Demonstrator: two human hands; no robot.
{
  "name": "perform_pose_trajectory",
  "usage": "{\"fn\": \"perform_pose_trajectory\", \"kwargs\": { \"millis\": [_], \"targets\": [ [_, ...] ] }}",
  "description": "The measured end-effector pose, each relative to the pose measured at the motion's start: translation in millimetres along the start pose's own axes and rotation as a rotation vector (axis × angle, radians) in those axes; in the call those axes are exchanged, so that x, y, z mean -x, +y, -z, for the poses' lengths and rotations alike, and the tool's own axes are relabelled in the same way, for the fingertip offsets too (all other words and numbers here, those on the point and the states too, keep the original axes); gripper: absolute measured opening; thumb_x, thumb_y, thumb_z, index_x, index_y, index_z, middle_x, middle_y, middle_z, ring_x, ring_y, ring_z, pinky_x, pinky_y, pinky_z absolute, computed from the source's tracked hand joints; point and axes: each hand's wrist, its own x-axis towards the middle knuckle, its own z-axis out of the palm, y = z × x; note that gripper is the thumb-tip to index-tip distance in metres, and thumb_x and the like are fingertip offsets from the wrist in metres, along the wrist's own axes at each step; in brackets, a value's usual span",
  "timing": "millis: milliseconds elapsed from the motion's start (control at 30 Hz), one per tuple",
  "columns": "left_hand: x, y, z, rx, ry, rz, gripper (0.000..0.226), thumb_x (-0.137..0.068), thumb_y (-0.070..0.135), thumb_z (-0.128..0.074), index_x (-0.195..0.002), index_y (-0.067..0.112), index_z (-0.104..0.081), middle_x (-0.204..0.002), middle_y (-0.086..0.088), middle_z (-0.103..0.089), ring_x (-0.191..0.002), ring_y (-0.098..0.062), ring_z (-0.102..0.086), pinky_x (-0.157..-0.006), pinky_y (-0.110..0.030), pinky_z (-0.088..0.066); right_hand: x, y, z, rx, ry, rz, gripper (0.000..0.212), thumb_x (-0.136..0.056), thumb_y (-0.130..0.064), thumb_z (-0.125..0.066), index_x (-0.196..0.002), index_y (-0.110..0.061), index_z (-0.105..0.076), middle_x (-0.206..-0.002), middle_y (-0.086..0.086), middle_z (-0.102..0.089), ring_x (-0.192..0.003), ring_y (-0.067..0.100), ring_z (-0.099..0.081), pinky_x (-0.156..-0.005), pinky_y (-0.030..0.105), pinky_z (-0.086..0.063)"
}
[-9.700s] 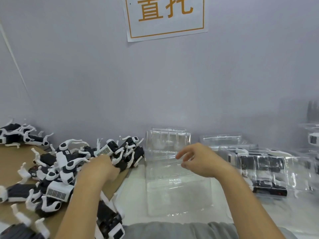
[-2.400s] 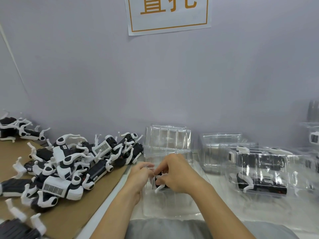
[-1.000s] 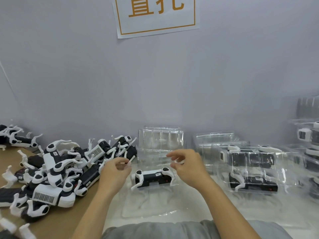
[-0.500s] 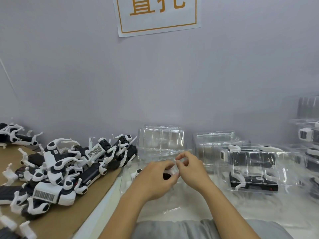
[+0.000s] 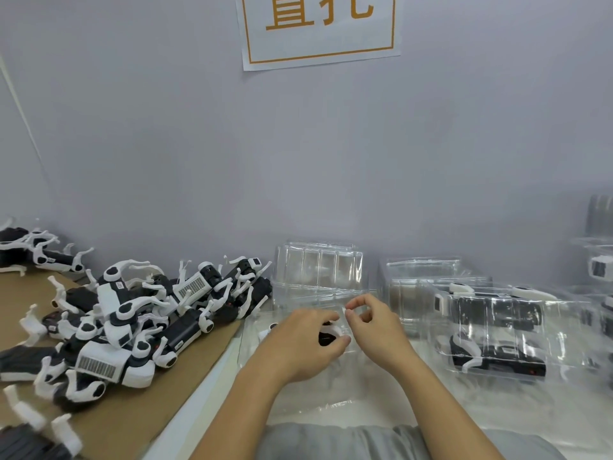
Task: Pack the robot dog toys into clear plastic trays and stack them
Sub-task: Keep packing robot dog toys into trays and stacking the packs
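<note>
Toy dog going into a clear tray (image 5: 262,350)
Left hand (image 5: 303,343) grips the toy dog (image 5: 328,335) (mostly hidden); right hand (image 5: 373,330) pinches its white leg.

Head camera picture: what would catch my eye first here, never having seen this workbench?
Most striking is the tangled heap of black-and-white robot dog toys on brown cardboard at the left. In the middle, the left hand and right hand work at one toy in a clear tray. Packed trays sit at the right, and an orange-lettered sign hangs on the wall.
</note>
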Motion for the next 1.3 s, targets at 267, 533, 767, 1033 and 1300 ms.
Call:
{"fn": "perform_pose_trajectory", "kwargs": {
  "millis": [267,533,767,1033,1300],
  "targets": [
    [7.4,-22.5,21.7,-0.181,-0.056,0.142,0.077,-0.073,0.088,-0.050,-0.137,0.044,-0.046,-0.158,0.018,-0.028,-0.147,-0.011,-0.021,-0.118,-0.040,-0.013,0.9,-2.1,1.0,0.000,0.003,-0.017,0.004,-0.096,-0.026,-0.057,-0.093,-0.026,-0.060,-0.068,-0.002,-0.054,-0.056,0.010,-0.049,-0.040,0.011,-0.036],
    [11.6,-29.1,23.7,-0.175,-0.210,0.146,0.113,-0.039,0.099,-0.052,-0.139,0.045,-0.042,-0.165,0.014,-0.010,-0.153,-0.014,0.000,-0.122,-0.046,0.000,3.2,-4.9,1.7,-0.006,-0.007,-0.028,0.004,-0.097,-0.027,-0.056,-0.095,-0.027,-0.059,-0.068,-0.002,-0.053,-0.056,0.009,-0.049,-0.043,0.014,-0.038],
    [12.2,-29.1,21.1,-0.207,-0.212,0.157,0.106,-0.037,0.090,-0.062,-0.132,0.049,-0.040,-0.157,0.012,-0.018,-0.151,-0.020,-0.001,-0.121,-0.048,0.002,5.2,-7.4,1.5,-0.004,-0.010,-0.039,0.003,-0.097,-0.028,-0.057,-0.095,-0.028,-0.059,-0.068,-0.002,-0.052,-0.056,0.010,-0.048,-0.046,0.017,-0.040],
    [11.9,-24.5,21.4,-0.252,-0.168,0.144,0.086,-0.058,0.079,-0.072,-0.131,0.044,-0.043,-0.150,0.007,-0.028,-0.142,-0.021,-0.020,-0.119,-0.048,-0.008,7.3,-12.1,4.2,-0.017,0.008,-0.025,0.011,-0.097,-0.030,-0.057,-0.092,-0.027,-0.065,-0.073,-0.002,-0.060,-0.063,0.011,-0.054,-0.056,0.023,-0.042],
    [13.7,-12.0,48.8,-0.072,-0.093,0.088,0.078,-0.053,0.084,-0.068,-0.120,0.052,-0.047,-0.133,0.015,-0.036,-0.127,-0.013,-0.033,-0.106,-0.036,-0.023,0.7,-30.5,14.9,-0.417,0.262,-0.036,0.029,-0.101,-0.021,-0.046,-0.089,-0.024,-0.072,-0.089,-0.002,-0.065,-0.085,0.016,-0.058,-0.076,0.031,-0.046]
  ]
}}
